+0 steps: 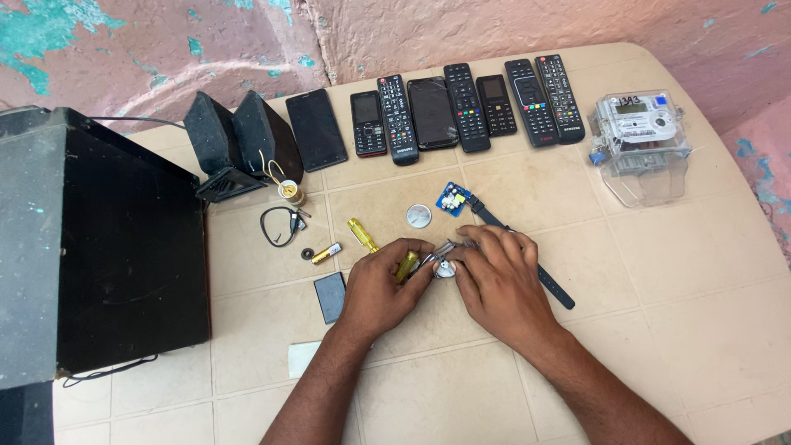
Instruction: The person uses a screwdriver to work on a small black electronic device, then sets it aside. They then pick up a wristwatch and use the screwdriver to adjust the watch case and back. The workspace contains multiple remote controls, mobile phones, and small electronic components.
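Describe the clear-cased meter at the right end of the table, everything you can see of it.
The meter lies flat near the far right edge of the beige table, right of the row of remotes. Its housing is clear plastic over a pale grey body, with a small display and a round white part on top. A transparent cover extends toward the camera; a small blue piece sits at its left. Nothing touches it.

Both forearms angled inward; left hand [381,284] and right hand [494,276] fingertip to fingertip, fingers curled, palms down
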